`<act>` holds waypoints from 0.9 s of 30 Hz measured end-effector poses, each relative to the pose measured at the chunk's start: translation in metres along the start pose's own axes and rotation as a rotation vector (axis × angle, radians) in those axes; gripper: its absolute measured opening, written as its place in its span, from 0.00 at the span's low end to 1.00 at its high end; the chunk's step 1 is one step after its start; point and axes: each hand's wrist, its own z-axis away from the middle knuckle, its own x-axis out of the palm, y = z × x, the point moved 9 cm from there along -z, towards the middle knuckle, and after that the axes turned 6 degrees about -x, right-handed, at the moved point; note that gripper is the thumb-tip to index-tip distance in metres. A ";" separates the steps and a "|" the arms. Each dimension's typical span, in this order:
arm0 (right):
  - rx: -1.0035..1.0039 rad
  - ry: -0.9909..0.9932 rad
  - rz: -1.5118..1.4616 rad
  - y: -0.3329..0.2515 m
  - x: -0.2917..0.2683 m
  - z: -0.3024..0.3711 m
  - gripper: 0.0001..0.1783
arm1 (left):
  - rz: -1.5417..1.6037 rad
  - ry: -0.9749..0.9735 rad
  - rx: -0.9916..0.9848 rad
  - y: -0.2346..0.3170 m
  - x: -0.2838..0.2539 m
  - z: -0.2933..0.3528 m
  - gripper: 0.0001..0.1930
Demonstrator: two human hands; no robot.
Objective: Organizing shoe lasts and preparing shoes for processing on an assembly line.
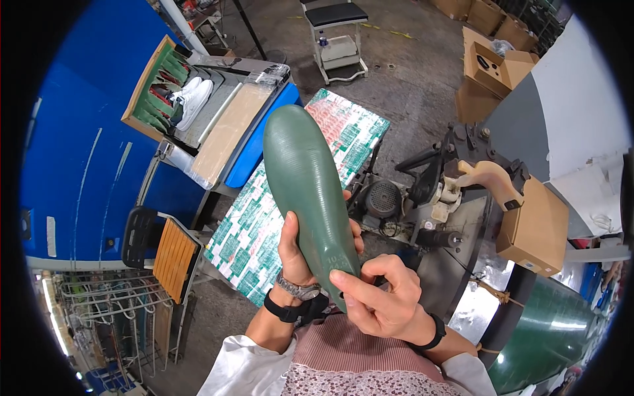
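A green, glossy shoe last (300, 168) is held up in front of me, its rounded toe pointing away and its narrow heel end toward my body. My left hand (295, 251) is wrapped around it from beneath, thumb on the left side and fingertips showing along the right edge. At the heel end, my right hand (389, 300) grips with curled fingers, and its index fingertip presses on the surface just below some faint markings. Part of a dark hole shows beside that finger. The underside of the last is hidden.
Below the last stands a table with a green-and-white patterned top (244, 231). White shoes (193, 99) lie on a conveyor at the far left. To the right is a machine with a motor (383, 199) and a cardboard box (533, 228). A wooden-seated chair (175, 259) stands left.
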 end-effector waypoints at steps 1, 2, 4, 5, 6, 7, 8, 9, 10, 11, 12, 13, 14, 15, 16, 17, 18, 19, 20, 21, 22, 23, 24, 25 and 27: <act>-0.003 0.003 -0.002 0.000 0.000 0.000 0.24 | -0.005 -0.001 0.002 0.000 0.001 0.000 0.50; -0.003 0.004 0.001 0.001 0.000 -0.001 0.24 | -0.007 0.012 0.003 0.001 0.000 -0.001 0.50; -0.008 0.010 0.004 0.002 -0.002 -0.002 0.23 | -0.016 0.019 0.007 0.001 -0.001 -0.003 0.50; 0.002 0.008 0.014 0.003 -0.003 -0.003 0.23 | -0.012 0.002 -0.005 0.000 -0.001 -0.005 0.50; 0.005 0.006 0.015 0.002 -0.003 -0.004 0.23 | -0.014 -0.011 -0.009 0.001 0.001 -0.002 0.49; -0.011 0.014 0.005 -0.001 -0.006 -0.004 0.23 | -0.029 -0.012 0.005 0.003 0.003 0.001 0.49; 0.010 -0.017 0.044 -0.002 -0.007 -0.001 0.22 | -0.003 0.029 -0.025 -0.003 0.002 0.007 0.49; -0.001 -0.039 0.073 -0.002 -0.005 -0.005 0.21 | 0.005 0.062 -0.025 0.001 0.002 0.011 0.48; 0.020 -0.031 0.080 0.003 -0.006 -0.004 0.20 | 0.018 0.102 -0.045 -0.005 -0.004 0.008 0.49; 0.027 -0.022 0.069 0.002 -0.006 0.000 0.20 | 0.024 0.150 -0.044 -0.011 -0.012 0.012 0.50; 0.060 -0.006 0.089 0.006 -0.008 0.006 0.18 | 0.020 0.142 -0.065 -0.016 -0.015 0.011 0.48; 0.102 0.005 0.101 0.010 -0.011 0.010 0.16 | 0.019 0.147 -0.090 -0.024 -0.022 0.011 0.47; 0.146 -0.015 0.069 0.006 -0.014 0.007 0.17 | 0.052 0.190 -0.109 -0.038 -0.044 0.012 0.45; 0.201 -0.042 0.037 0.003 -0.016 0.007 0.18 | 0.093 0.239 -0.134 -0.050 -0.067 0.016 0.42; 0.187 -0.020 0.066 0.004 -0.018 0.006 0.18 | 0.075 0.223 -0.112 -0.053 -0.074 0.017 0.42; 0.159 -0.015 0.058 0.003 -0.017 0.008 0.18 | 0.112 0.271 -0.156 -0.063 -0.085 0.023 0.39; 0.196 -0.032 0.038 0.008 -0.015 0.011 0.18 | 0.149 0.315 -0.209 -0.072 -0.093 0.025 0.36; 0.234 -0.047 0.022 0.014 -0.012 0.014 0.17 | 0.137 0.299 -0.196 -0.070 -0.091 0.025 0.36; 0.282 -0.062 -0.011 0.020 -0.009 0.018 0.16 | 0.120 0.415 -0.210 -0.072 -0.098 0.032 0.32; 0.285 -0.059 -0.006 0.021 -0.008 0.019 0.16 | 0.103 0.529 -0.224 -0.072 -0.100 0.039 0.28; 0.299 -0.065 -0.003 0.026 -0.006 0.021 0.15 | 0.095 0.512 -0.217 -0.070 -0.089 0.040 0.28; 0.314 -0.071 0.000 0.031 -0.005 0.024 0.15 | 0.194 0.448 -0.213 -0.071 -0.071 0.040 0.25; 0.336 -0.072 -0.021 0.035 -0.004 0.025 0.15 | 0.292 0.382 -0.212 -0.071 -0.061 0.037 0.23; 0.332 -0.081 -0.013 0.037 -0.004 0.024 0.14 | 0.285 0.362 -0.209 -0.072 -0.063 0.034 0.23; 0.353 -0.091 0.000 0.042 -0.006 0.020 0.14 | 0.247 0.397 -0.188 -0.072 -0.071 0.029 0.27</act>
